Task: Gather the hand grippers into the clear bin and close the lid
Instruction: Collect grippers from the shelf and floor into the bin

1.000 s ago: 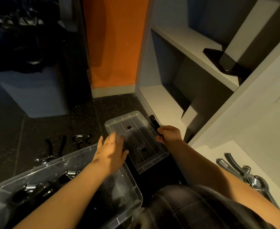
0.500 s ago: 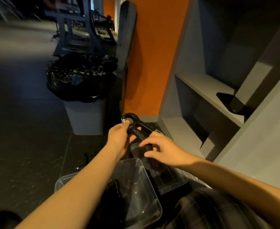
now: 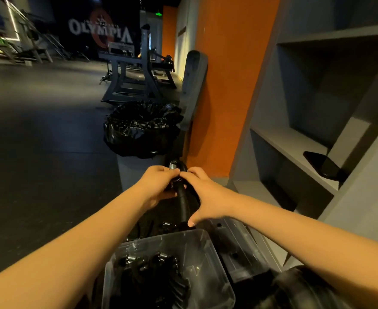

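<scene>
Head view: left hand [image 3: 158, 186] and right hand [image 3: 207, 198] curl round one hand gripper [image 3: 182, 198].
Held beyond the far edge of the clear bin [image 3: 212, 259], it could slip and miss.

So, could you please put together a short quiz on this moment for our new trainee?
1. Multiple choice: what do the left hand and the right hand grip together? A a hand gripper; B a dumbbell; C a towel.
2. Where does the lid lie relative to the clear bin?
3. True or false: every hand gripper is already in the bin.
Key: 1 A. 2 On the floor beside the bin, at its right, not on it. 3 False: loose grippers lie on the floor just beyond the bin.
</scene>
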